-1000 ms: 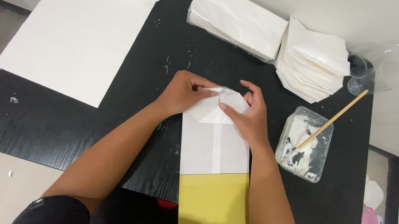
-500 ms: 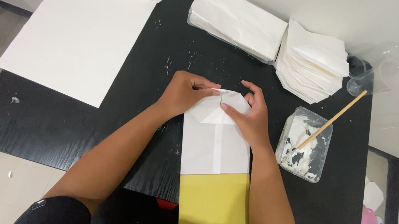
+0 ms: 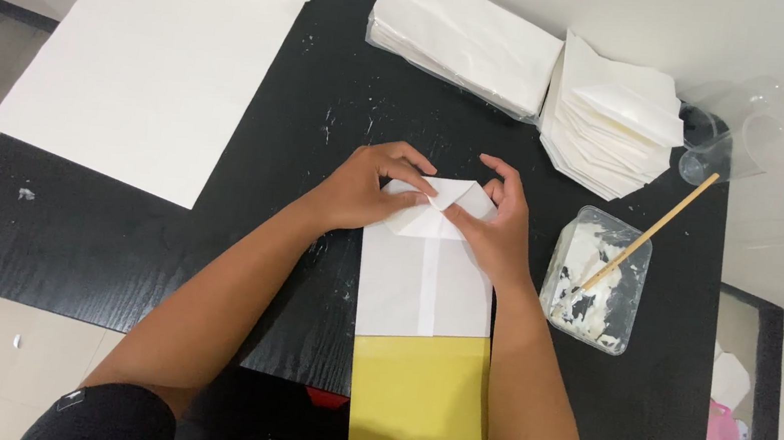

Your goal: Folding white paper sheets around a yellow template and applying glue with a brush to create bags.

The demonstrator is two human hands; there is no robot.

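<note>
A flat paper bag, white on its upper part and gold at the near end, lies lengthwise on the black table. Its gold end hangs over the front edge. My left hand presses on the folded flaps at the bag's far end, fingers curled onto the left flap. My right hand presses the right flap, its fingertips meeting the left hand's at the middle of the fold. Both hands hold the folded end down.
A large white sheet lies at the left. A stack of white folded bags and a pile of folded paper pieces sit at the back. A clear tub of white glue with a wooden stick stands right of my right hand.
The fingers of both hands have shifted slightly on the folded flaps; the bag lies where it was.
</note>
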